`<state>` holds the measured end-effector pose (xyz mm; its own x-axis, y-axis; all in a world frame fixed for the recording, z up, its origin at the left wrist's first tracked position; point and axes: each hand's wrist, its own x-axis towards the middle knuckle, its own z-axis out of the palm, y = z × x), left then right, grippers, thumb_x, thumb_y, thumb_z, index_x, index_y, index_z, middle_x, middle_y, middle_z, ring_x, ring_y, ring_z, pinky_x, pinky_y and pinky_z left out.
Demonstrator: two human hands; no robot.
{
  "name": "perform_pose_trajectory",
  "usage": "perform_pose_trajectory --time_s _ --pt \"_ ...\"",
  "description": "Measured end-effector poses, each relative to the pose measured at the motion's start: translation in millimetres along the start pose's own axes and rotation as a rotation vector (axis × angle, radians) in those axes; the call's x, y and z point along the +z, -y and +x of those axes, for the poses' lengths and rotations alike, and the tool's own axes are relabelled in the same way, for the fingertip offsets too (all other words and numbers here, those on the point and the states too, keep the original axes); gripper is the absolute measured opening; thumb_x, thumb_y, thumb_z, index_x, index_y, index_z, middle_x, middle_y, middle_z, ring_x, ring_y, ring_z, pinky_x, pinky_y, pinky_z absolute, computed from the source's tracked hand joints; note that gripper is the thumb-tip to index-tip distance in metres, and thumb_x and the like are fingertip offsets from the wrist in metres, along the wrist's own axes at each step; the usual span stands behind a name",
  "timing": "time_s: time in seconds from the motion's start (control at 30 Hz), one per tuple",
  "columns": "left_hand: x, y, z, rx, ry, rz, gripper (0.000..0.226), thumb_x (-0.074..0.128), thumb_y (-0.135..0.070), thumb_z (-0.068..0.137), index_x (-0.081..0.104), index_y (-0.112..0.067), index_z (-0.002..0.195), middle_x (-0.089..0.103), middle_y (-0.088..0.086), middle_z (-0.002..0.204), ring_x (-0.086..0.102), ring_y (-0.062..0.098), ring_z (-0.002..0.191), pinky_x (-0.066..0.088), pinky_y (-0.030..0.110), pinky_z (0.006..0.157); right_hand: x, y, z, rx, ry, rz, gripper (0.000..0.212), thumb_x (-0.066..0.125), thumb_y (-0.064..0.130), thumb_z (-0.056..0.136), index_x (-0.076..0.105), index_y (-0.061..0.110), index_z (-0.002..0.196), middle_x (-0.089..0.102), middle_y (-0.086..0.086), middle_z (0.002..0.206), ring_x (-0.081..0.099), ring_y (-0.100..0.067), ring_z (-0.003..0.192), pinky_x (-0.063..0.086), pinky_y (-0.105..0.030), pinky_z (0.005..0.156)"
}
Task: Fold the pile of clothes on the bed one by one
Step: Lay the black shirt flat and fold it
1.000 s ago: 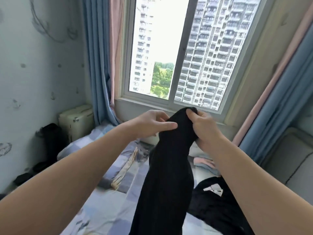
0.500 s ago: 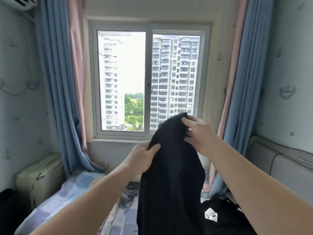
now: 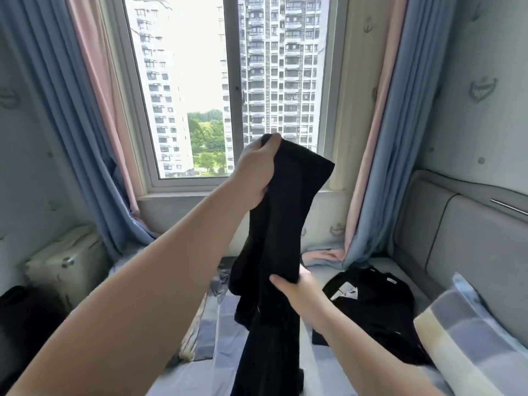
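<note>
From the head camera: the left hand (image 3: 254,172) clenches the top edge of the black garment (image 3: 285,210), which is raised in front of the window (image 3: 183,110). The right hand (image 3: 294,284) grasps the garment lower down, over the middle of the bed (image 3: 205,367). A black shirt (image 3: 377,310) lies near the bed's right edge, beside the pillow (image 3: 468,344).

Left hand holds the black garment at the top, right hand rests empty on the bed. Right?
Not quite. The head view shows the right hand off the bed, gripping the black garment lower down. The left hand does hold the top.
</note>
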<state>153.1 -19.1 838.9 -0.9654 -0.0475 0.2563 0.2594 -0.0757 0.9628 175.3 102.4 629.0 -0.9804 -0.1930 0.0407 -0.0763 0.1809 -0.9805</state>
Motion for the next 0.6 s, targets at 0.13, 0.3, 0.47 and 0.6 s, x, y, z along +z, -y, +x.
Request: perform_pose_trajectory --time_s 0.13,0.3,0.47,0.6 --pt "-32.0 15.0 4.7 0.073 -0.051 0.225 0.023 0.056 -0.042 0.098 0.069 -0.024 0.100 0.073 0.009 0.101 0.071 0.029 0.100 0.060 0.046 0.089 -13.9 1.3 -3.6 -0.008 -0.084 -0.005 0.014 0.060 0.014 0.099 0.071 0.013 0.091 0.076 0.007 0.079 0.071 -0.004 0.075 0.053 -0.015 0.064" --pt "-74.6 54.5 -5.0 -0.095 0.061 0.719 0.030 0.062 -0.050 0.093 0.071 -0.024 0.103 0.076 0.003 0.102 0.073 0.022 0.090 0.059 0.044 0.088 -31.9 30.3 -0.2 -0.103 -0.041 -0.049 0.012 0.058 0.000 0.097 0.068 -0.007 0.096 0.072 -0.011 0.083 0.068 -0.020 0.077 0.057 -0.032 0.071" --pt "-77.2 95.6 -34.0 -0.070 0.387 0.598 0.081 0.073 -0.072 0.067 0.050 -0.044 0.140 0.055 -0.019 0.138 0.048 0.003 0.132 0.044 0.034 0.109 -34.1 58.0 8.3 -0.190 -0.005 0.004 0.013 0.064 0.009 0.096 0.073 0.006 0.106 0.077 -0.012 0.094 0.075 -0.023 0.085 0.059 -0.030 0.071" --pt "-76.1 124.6 -38.4 0.011 0.458 0.428 0.030 0.076 -0.017 0.089 0.065 -0.011 0.116 0.072 0.002 0.100 0.069 0.014 0.094 0.055 0.032 0.084 -35.5 71.4 15.2 -0.216 -0.002 -0.005 0.009 0.074 0.021 0.091 0.078 0.013 0.094 0.077 -0.012 0.087 0.075 -0.027 0.079 0.061 -0.035 0.068"
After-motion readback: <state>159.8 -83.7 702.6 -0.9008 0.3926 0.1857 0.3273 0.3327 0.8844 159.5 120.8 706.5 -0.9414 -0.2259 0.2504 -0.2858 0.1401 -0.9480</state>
